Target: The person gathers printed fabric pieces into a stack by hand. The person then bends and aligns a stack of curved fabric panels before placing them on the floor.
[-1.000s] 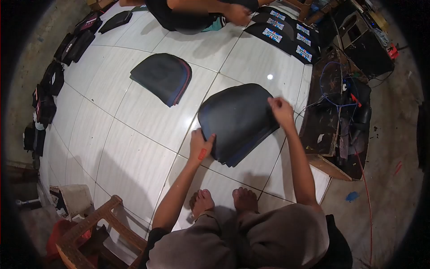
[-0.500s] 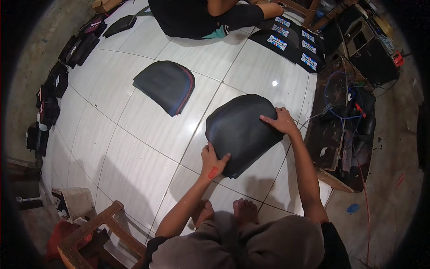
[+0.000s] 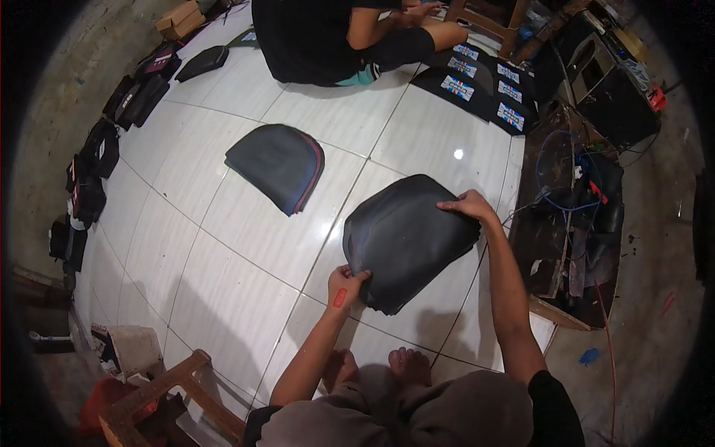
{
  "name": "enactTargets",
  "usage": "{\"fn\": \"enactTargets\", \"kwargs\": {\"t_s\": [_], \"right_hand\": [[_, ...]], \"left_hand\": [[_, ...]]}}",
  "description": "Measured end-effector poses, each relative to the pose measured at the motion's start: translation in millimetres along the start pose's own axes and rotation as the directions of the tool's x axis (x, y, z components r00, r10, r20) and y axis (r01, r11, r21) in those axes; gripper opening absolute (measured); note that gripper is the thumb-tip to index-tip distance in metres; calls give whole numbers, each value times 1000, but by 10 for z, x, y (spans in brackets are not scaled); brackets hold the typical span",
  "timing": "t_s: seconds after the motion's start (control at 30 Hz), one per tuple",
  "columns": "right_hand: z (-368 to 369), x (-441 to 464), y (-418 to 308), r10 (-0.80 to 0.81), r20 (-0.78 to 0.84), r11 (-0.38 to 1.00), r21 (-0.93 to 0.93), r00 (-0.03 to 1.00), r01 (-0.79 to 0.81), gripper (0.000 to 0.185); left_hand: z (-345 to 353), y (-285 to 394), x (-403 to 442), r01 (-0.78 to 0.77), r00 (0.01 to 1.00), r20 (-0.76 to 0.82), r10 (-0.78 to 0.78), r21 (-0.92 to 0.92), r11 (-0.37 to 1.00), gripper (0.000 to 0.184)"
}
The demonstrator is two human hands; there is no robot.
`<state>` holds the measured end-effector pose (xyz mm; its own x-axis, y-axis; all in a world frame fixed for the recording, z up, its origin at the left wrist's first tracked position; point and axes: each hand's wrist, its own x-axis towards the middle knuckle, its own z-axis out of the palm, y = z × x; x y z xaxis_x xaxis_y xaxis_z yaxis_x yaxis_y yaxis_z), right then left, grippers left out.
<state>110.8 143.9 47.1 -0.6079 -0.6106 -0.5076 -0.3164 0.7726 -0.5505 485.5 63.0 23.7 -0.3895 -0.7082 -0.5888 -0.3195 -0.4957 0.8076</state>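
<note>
A stack of dark, round-topped sheets (image 3: 410,242) lies on the white tiles in front of my feet. My left hand (image 3: 348,285) pinches the stack's lower left edge between thumb and fingers. At the upper right edge, my right hand (image 3: 471,206) grips the sheets, thumb on top and fingers at the rim. Farther off to the left rests a smaller stack of similar pieces (image 3: 274,165), with blue and dark red layers showing along its right edge; neither hand touches it.
A person in black (image 3: 313,37) sits on the floor ahead. Black pieces with colourful labels (image 3: 456,88) lie at the upper right. Dark cases (image 3: 100,149) line the left side. A wooden stool (image 3: 160,387) stands lower left; a cluttered wooden box (image 3: 540,261) is at right.
My right hand has come from above the stack's edge to grip it. My left hand's fingers have closed on the lower left edge. The view has shifted, so things appear lower.
</note>
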Motion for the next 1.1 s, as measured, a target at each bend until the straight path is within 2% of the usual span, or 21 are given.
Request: {"fn": "enactTargets", "kwargs": {"t_s": [0.1, 0.17, 0.2, 0.23, 0.27, 0.3, 0.37, 0.43, 0.5, 0.57, 0.63, 0.7, 0.73, 0.8, 0.83, 0.87, 0.9, 0.97, 1.0, 1.07, 1.1], "right_hand": [[107, 27, 136, -2, 65, 995, 95, 998, -4, 78], [160, -46, 235, -7, 100, 961, 276, 995, -21, 73], [159, -153, 198, 31, 120, 968, 246, 992, -59, 68], [185, -308, 174, 10, 49, 973, 232, 999, -21, 67], [226, -399, 208, 10, 79, 961, 274, 997, -32, 67], [286, -498, 276, 13, 114, 949, 313, 993, -48, 67], [368, -797, 361, 33, 48, 979, 201, 998, -42, 65], [369, -1254, 315, 94, 268, 970, 193, 959, -149, 64], [620, -1545, 540, 10, 315, 936, 331, 949, -120, 59], [821, -1742, 772, 50, 438, 802, 517, 898, -297, 49], [948, -1825, 880, -14, 504, 748, 578, 864, -326, 43], [877, -1976, 620, 62, 528, 901, 336, 847, -275, 50], [912, -1949, 632, 95, 526, 910, 298, 845, -288, 52], [1055, -1859, 758, 124, 519, 921, 257, 846, -293, 54], [1137, -1823, 816, 85, 479, 874, 386, 874, -296, 61], [1193, -1775, 885, 52, 434, 810, 509, 899, -292, 68], [1169, -1782, 828, 48, 432, 812, 508, 901, -287, 68], [1069, -1860, 610, -2, 572, 577, 671, 820, -466, 72], [1033, -1867, 539, -2, 570, 580, 670, 821, -464, 72], [953, -1871, 399, 85, 578, 690, 554, 812, -467, 67], [918, -1905, 329, 87, 578, 688, 554, 812, -468, 67]], "left_hand": [[14, 133, -10, 35, 999, -5, -35, 62, 997, 48], [-21, 145, 43, 196, 977, 101, -187, -96, 976, 47], [5, 167, 43, 188, 978, 106, -178, -95, 977, 47], [33, 167, 25, 203, 977, 77, -200, -43, 978, 48], [50, 168, 13, 217, 975, 47, -217, 10, 976, 50], [28, 144, -26, 213, 976, 50, -214, 10, 977, 50], [-104, 77, -92, 134, 985, 119, -126, -57, 989, 54], [-311, -57, -100, 139, 980, 153, -130, -55, 989, 56], [-525, -125, -139, 80, 977, 190, -98, 99, 992, 66], [-726, -122, -284, 82, 979, 180, -99, 95, 992, 67], [-849, -35, -432, 91, 981, 164, -105, 94, 991, 68], [-951, 85, -506, 90, 961, 235, -144, 229, 969, 82], [-1034, -30, -402, 98, 943, 291, -163, 223, 970, 94], [-1101, -188, -404, 75, 948, 293, -123, 170, 983, 92], [-1095, -187, -419, 59, 951, 295, -90, 113, 992, 90], [-1101, -169, -439, 55, 956, 276, -99, 163, 985, 83], [-1115, -155, -444, 50, 957, 275, -93, 159, 986, 83], [-1149, -143, -454, 50, 953, 290, -87, 134, 990, 82], [-1170, -164, -461, 48, 953, 291, -84, 130, 990, 82], [-1232, -261, -475, 141, 951, 291, -104, -109, 984, 67], [-1282, -325, -462, 143, 950, 292, -106, -108, 984, 67]]}}
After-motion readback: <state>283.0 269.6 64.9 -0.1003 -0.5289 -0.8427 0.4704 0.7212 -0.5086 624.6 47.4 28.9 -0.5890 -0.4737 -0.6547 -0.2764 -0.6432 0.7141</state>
